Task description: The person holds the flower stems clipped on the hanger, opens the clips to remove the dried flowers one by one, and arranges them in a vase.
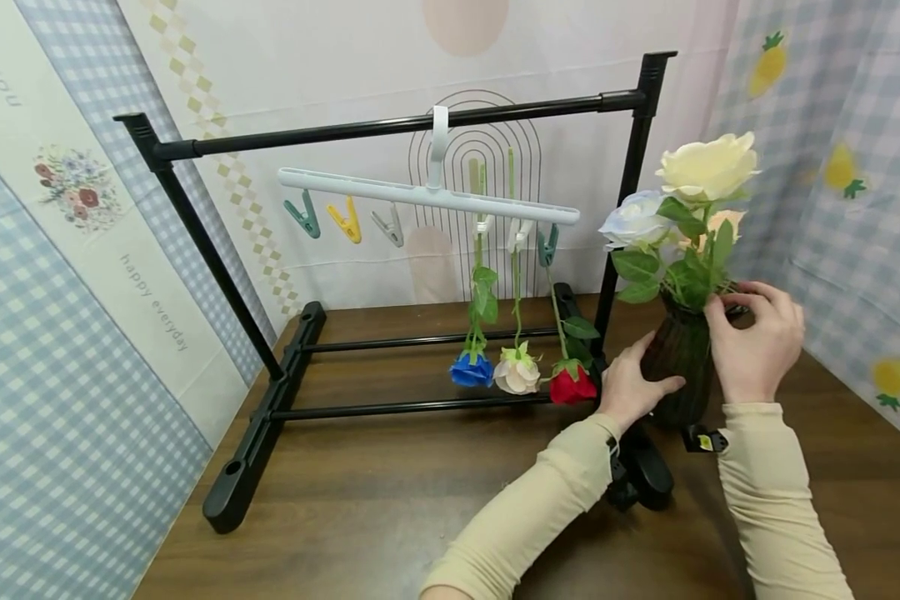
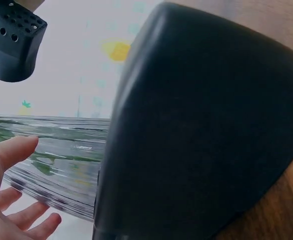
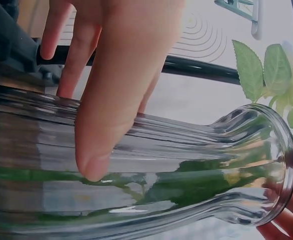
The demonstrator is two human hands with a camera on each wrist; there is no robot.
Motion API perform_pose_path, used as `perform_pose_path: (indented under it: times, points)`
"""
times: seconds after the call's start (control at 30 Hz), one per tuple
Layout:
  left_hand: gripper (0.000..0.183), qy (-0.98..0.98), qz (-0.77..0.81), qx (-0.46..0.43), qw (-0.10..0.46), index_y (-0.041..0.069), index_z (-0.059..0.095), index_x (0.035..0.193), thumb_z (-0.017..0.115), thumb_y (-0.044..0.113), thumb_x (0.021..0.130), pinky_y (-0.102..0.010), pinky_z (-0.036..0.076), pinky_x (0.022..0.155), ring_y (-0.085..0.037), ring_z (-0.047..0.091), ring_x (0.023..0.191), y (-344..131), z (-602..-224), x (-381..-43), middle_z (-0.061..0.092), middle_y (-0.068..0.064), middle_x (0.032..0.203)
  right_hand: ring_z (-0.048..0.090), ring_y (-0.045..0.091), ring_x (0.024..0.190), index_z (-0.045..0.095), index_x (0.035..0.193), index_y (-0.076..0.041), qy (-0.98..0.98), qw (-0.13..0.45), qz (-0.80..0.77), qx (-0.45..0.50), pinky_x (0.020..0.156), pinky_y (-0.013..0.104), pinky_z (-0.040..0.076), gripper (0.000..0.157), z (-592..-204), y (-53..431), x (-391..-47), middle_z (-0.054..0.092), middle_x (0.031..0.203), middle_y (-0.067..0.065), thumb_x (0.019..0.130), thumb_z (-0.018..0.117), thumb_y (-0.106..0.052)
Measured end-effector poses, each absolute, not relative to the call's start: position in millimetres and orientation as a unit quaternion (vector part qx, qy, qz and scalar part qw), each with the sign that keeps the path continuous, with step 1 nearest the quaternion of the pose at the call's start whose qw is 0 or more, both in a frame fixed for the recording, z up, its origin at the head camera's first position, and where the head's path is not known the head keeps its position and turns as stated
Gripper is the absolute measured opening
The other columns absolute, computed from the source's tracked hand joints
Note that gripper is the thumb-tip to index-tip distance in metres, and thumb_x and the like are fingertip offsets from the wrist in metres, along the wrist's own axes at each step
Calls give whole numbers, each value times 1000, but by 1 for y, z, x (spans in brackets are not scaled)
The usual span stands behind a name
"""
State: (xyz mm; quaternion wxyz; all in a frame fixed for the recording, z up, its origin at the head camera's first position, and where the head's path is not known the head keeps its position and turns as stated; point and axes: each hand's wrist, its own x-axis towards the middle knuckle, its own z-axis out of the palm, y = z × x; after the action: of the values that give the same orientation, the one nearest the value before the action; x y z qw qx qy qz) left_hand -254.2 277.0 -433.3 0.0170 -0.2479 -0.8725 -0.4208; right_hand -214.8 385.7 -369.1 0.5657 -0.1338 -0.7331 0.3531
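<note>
A ribbed clear glass vase [image 1: 678, 362] stands upright on the table at the right, appearing dark in the head view. It holds artificial roses: cream [image 1: 708, 167], pale blue [image 1: 636, 218] and a partly hidden peach one [image 1: 722, 227]. My left hand [image 1: 633, 387] holds the vase's body, its thumb [image 3: 99, 150] across the near side and fingers round the other. Up at the vase's mouth, my right hand [image 1: 761, 337] curls its thumb and fingers about the rim, beside the stems. Leaves and stems [image 3: 196, 180] show through the glass.
Left of the vase stands a black rack [image 1: 390, 127] with a pale blue hanger [image 1: 427, 193]. Clips hold blue [image 1: 471, 369], cream [image 1: 517, 372] and red [image 1: 572, 383] roses upside down; others hang without flowers. The rack's black foot [image 2: 201, 120] lies close to my left wrist.
</note>
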Motion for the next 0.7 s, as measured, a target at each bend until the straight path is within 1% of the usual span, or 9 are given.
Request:
perform_pose_path:
  times: [0.17, 0.37, 0.4, 0.47, 0.53, 0.6, 0.63, 0.7]
  points:
    - [69, -875, -414, -249, 18, 32, 43, 146, 72, 41, 84, -35, 41, 104, -9, 53, 127, 276, -433, -253, 54, 11, 141, 52, 45, 108, 71, 88, 13, -726, 568, 360, -141, 98, 52, 36, 28, -368, 385, -212, 66, 113, 23, 86, 68, -14]
    - [69, -885, -389, -252, 29, 32, 43, 145, 72, 43, 84, -32, 43, 101, -7, 54, 125, 273, -432, -252, 55, 11, 140, 54, 37, 111, 73, 91, 10, -697, 589, 376, -162, 100, 43, 38, 24, -361, 378, -208, 68, 114, 17, 85, 67, -12]
    - [69, -888, -384, -252, 29, 32, 43, 145, 72, 43, 84, -31, 43, 100, -7, 55, 125, 272, -432, -252, 55, 11, 140, 56, 32, 111, 73, 90, 10, -690, 594, 379, -166, 101, 41, 38, 23, -359, 377, -207, 68, 113, 14, 85, 67, -13]
    - [70, -892, -373, -252, 27, 32, 42, 146, 72, 43, 84, -30, 44, 98, -8, 55, 125, 271, -431, -251, 55, 11, 140, 57, 18, 109, 73, 90, 8, -677, 606, 384, -167, 103, 37, 37, 24, -353, 374, -203, 69, 112, 4, 86, 67, -14]
    - [72, -899, -356, -254, 24, 31, 39, 147, 71, 44, 84, -29, 44, 97, -8, 55, 125, 270, -430, -249, 54, 10, 140, 55, 3, 107, 73, 90, 9, -665, 619, 386, -162, 103, 31, 36, 26, -346, 371, -197, 67, 108, -11, 87, 66, -17]
    - [74, -908, -330, -259, 18, 30, 36, 149, 70, 46, 85, -28, 44, 96, -8, 54, 126, 269, -427, -246, 52, 10, 142, 49, -11, 102, 73, 87, 9, -656, 636, 379, -149, 100, 26, 36, 29, -339, 367, -190, 62, 102, -26, 87, 66, -19]
    - [75, -911, -318, -262, 15, 29, 35, 150, 69, 46, 86, -27, 44, 96, -9, 53, 127, 269, -426, -244, 51, 10, 143, 47, -16, 99, 73, 86, 10, -652, 646, 373, -138, 98, 24, 36, 30, -337, 364, -186, 59, 100, -31, 87, 66, -19]
    - [77, -918, -291, -269, 11, 26, 33, 151, 68, 48, 86, -26, 45, 97, -9, 53, 127, 268, -422, -240, 50, 10, 144, 47, -18, 94, 72, 82, 12, -642, 667, 359, -121, 93, 19, 36, 33, -332, 358, -179, 56, 95, -37, 87, 65, -20]
